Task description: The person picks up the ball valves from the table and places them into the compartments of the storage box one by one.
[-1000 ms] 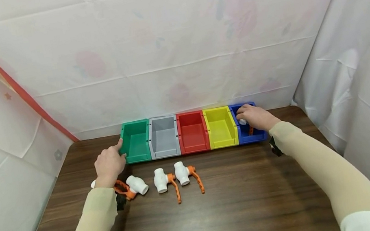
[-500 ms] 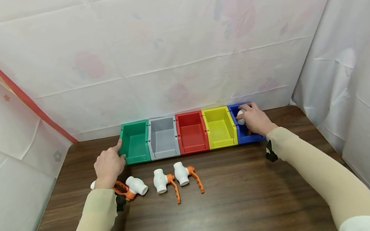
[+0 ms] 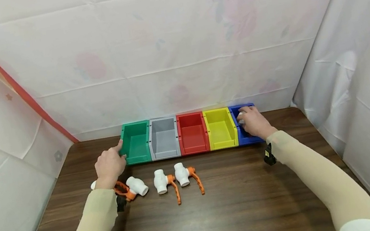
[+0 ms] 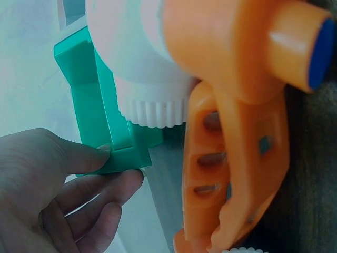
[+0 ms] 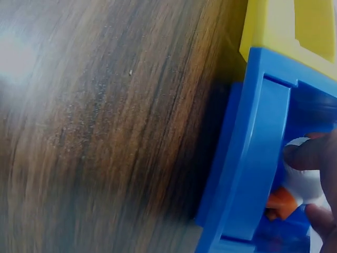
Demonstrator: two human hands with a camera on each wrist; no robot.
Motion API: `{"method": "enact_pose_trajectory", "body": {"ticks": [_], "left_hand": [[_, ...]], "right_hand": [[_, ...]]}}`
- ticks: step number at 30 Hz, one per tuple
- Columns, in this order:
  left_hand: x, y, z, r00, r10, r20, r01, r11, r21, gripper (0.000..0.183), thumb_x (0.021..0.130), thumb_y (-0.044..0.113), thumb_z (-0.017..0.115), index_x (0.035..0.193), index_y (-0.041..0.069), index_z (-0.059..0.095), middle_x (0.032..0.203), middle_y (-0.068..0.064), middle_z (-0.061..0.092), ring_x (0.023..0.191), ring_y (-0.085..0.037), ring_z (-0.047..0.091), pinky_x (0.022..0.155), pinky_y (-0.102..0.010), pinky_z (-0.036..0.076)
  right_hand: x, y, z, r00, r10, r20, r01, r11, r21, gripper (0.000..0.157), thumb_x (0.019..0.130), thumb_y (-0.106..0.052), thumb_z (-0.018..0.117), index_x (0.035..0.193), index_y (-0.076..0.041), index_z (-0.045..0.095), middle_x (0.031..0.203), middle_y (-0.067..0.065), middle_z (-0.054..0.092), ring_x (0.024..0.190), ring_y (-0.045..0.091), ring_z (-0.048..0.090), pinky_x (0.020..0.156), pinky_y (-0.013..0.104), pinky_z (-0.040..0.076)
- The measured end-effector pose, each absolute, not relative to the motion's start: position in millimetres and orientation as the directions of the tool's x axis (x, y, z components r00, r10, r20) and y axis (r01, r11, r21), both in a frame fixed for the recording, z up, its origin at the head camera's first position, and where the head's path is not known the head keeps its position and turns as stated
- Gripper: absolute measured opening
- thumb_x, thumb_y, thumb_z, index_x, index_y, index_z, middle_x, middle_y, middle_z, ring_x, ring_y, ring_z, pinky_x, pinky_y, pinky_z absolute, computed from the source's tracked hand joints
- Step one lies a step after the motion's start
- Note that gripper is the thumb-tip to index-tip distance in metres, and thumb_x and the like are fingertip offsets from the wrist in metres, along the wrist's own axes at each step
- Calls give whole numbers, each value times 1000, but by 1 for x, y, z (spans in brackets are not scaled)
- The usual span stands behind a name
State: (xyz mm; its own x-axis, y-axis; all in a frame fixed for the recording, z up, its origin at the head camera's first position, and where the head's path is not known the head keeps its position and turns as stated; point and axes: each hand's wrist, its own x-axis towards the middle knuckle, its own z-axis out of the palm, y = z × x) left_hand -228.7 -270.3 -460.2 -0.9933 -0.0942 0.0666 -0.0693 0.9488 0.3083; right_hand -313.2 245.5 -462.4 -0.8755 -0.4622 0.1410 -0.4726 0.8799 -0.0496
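My left hand (image 3: 109, 168) pinches the near left edge of the green bin (image 3: 137, 142) between thumb and fingers; the left wrist view shows the thumb (image 4: 95, 158) on its rim. My right hand (image 3: 256, 122) reaches into the blue bin (image 5: 255, 158) at the right end. It holds a white ball valve (image 5: 304, 184) with an orange handle, mostly hidden behind the fingers. Near my left wrist lies another ball valve (image 3: 137, 186), its orange handle (image 4: 253, 158) large in the left wrist view. A white end (image 3: 93, 185) of something pokes out beside that wrist.
Between the green and blue bins stand a grey bin (image 3: 164, 137), a red bin (image 3: 192, 132) and a yellow bin (image 3: 220, 128), side by side. Two more ball valves, a left one (image 3: 160, 181) and a right one (image 3: 182, 174), lie on the wooden table (image 3: 225, 215). Cloth hangs behind.
My right hand has shifted and turned slightly inside the blue bin, and its wrist has come a little left. The left hand keeps its place on the green bin.
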Motion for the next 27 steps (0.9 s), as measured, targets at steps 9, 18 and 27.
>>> {"method": "enact_pose_trajectory", "body": {"ticks": [9,18,27], "left_hand": [[-229,-271,-460,-994,-92,62,-69,950,306,59,91,21,59,145,19,35,54,-10,45,44,-26,39,39,-36,33],[-229,-271,-461,-993,-99,66,-74,946,315,58,91,20,59,145,20,37,55,-10,47,44,-26,40,39,-36,34],[-228,-271,-460,-993,-102,61,-77,942,327,58,91,21,58,145,20,36,54,-11,45,44,-25,39,39,-35,33]], "right_hand": [[-311,248,-462,-843,-516,150,-531,844,-81,19,79,7,65,91,-8,70,131,20,51,129,38,35,108,50,21],[-315,248,-467,-820,-549,162,-562,826,-43,20,78,6,67,92,-7,72,125,19,56,125,34,42,107,51,21],[-316,242,-469,-849,-514,121,-522,852,-49,20,81,2,63,97,-4,72,125,18,57,119,35,47,104,50,27]]}}
